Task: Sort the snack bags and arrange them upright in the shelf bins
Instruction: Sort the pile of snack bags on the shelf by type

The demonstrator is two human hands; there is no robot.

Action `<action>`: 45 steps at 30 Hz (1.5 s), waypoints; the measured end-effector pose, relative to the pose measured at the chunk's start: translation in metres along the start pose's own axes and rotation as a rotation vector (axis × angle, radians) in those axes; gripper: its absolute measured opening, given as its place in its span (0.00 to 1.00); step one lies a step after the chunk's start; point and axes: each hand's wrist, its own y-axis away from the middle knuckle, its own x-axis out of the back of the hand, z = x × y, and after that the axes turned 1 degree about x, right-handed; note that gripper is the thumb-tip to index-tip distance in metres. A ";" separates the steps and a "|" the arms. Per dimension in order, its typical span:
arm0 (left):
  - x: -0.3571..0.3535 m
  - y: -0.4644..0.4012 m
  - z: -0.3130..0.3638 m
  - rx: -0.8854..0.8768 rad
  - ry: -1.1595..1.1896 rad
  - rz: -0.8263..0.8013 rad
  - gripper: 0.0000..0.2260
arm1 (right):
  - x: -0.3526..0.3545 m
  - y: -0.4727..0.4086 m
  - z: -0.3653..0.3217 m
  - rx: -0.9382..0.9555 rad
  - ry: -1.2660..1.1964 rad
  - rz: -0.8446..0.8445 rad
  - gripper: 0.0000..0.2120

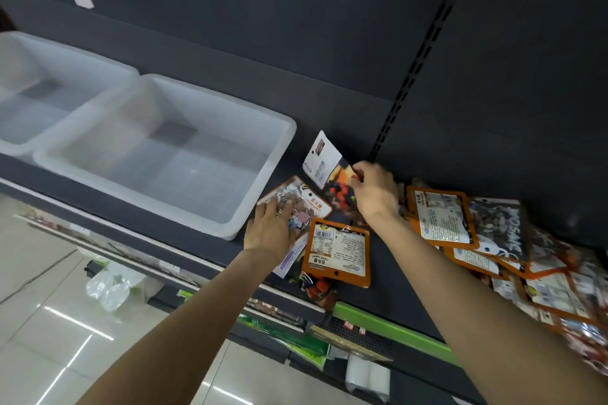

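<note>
1. Bins first: I see two translucent plastic bins side by side on the dark shelf (pixel 388 289), the left bin (pixel 49 89) partly cut off by the frame edge, the right bin (pixel 158 148) touching it; neither holds a bag
2. My left hand (pixel 273 230) lies just right of the right bin, fingers spread and fairly straight, pressing down on an orange-edged candy bag (pixel 309 200) that lies flat on the shelf
3. Just beside that hand, an orange bag (pixel 339 250) lies back side up, its barcode label showing, overlapping a darker bag at the shelf's front edge
4. My right hand (pixel 375 191) pinches a dark bag with a white top (pixel 324 159) between thumb and fingers, holding it tilted and lifted off the shelf
5. Further right, a loose pile of snack bags (pixel 493 233) lies flat and overlapping, orange ones mixed with a black-and-white printed one, running out of frame
</note>
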 end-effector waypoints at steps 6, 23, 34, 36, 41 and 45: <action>0.005 -0.015 0.014 -0.063 0.277 0.007 0.25 | 0.032 0.038 0.034 -0.012 -0.067 0.217 0.08; 0.004 0.051 -0.001 0.124 0.077 -0.052 0.33 | 0.029 0.094 0.049 -0.130 -0.223 0.021 0.08; 0.077 0.073 0.041 -0.136 0.490 0.391 0.08 | 0.071 0.104 0.060 -0.109 -0.327 0.105 0.06; 0.088 0.078 0.064 -0.235 0.412 0.426 0.08 | 0.084 0.106 0.068 -0.118 -0.359 0.130 0.05; 0.095 0.087 0.135 -0.333 0.347 0.511 0.09 | 0.126 0.121 0.116 -0.130 -0.401 0.208 0.04; 0.085 0.099 0.213 -0.350 0.444 0.443 0.09 | 0.164 0.144 0.185 -0.185 -0.448 0.255 0.04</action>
